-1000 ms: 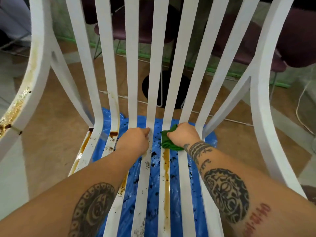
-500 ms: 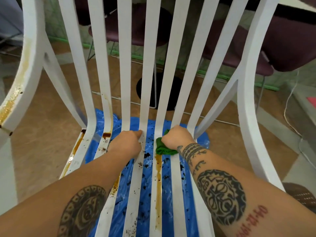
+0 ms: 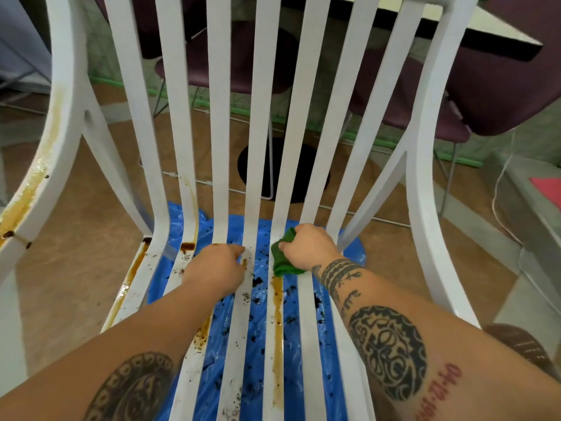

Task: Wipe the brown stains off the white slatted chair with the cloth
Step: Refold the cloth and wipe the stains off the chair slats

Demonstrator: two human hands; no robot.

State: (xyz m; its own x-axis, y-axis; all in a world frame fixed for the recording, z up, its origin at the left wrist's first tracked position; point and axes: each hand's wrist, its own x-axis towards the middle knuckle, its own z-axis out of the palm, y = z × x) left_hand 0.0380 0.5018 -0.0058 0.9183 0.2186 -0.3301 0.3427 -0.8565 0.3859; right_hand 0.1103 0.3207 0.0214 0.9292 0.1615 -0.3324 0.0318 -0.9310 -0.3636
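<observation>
The white slatted chair (image 3: 306, 123) fills the view, its seat slats running toward me. My right hand (image 3: 309, 246) grips a bunched green cloth (image 3: 283, 256) and presses it on a slat where seat meets back. Below the cloth a long brown stain (image 3: 277, 317) runs down that slat. My left hand (image 3: 217, 268) grips a neighbouring seat slat, fingers curled over its edge. Dark brown blotches (image 3: 187, 247) and specks mark the left slats, and a yellow-brown streak (image 3: 39, 174) runs down the left armrest.
Blue plastic sheeting (image 3: 258, 360), spotted with dark drips, lies on the floor under the seat. Purple chairs (image 3: 501, 71) and a table edge (image 3: 485, 34) stand behind the backrest. A white cable (image 3: 498, 192) trails at the right over the tan floor.
My right hand with the cloth has drawn slightly back toward me along the slat. The view has tilted up a little. My left hand keeps its hold on the slat.
</observation>
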